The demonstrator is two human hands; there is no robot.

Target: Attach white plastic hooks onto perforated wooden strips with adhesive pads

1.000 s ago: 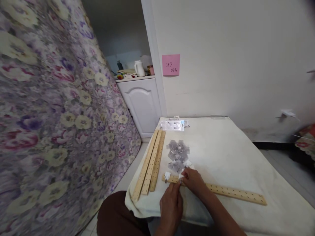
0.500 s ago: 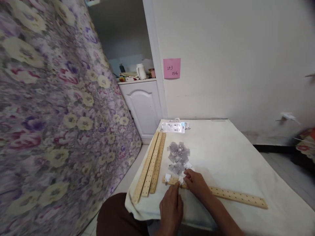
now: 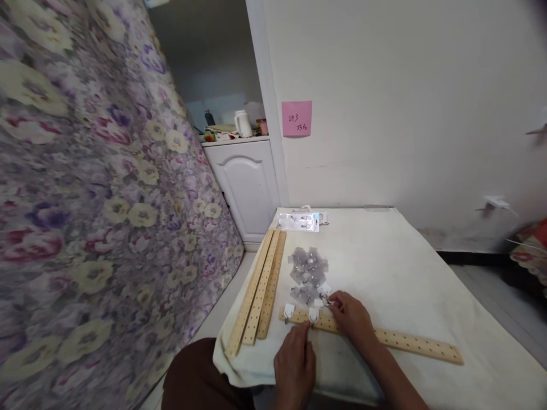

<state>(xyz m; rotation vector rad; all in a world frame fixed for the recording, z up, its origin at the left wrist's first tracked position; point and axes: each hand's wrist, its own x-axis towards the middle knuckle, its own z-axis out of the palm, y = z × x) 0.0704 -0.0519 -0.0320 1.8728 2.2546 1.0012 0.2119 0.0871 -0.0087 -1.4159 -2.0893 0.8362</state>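
Note:
A perforated wooden strip [image 3: 414,343] lies crosswise near the front of the cloth-covered table. Two white-backed hooks sit on its left part, an outer hook [image 3: 289,311] and an inner hook [image 3: 313,315]. My left hand [image 3: 294,360] is closed, its fingertips at the strip's near edge just below the inner hook; what they grip is hidden. Over the strip reaches my right hand [image 3: 352,318], its thumb and forefinger pinched at a small white-backed metal hook [image 3: 325,297] beside the pile. Several grey translucent pieces with small metal parts [image 3: 307,267] lie heaped beyond the strip.
Three more perforated wooden strips [image 3: 258,290] lie lengthwise along the table's left side. At the far edge is a clear blister pack [image 3: 298,221]. A floral curtain [image 3: 119,188] hangs on the left, and a pink note [image 3: 296,118] is on the wall.
My right hand has moved from the inner hook slightly right and away, to the hook by the pile. My left hand stays by the strip's near edge, slightly lower.

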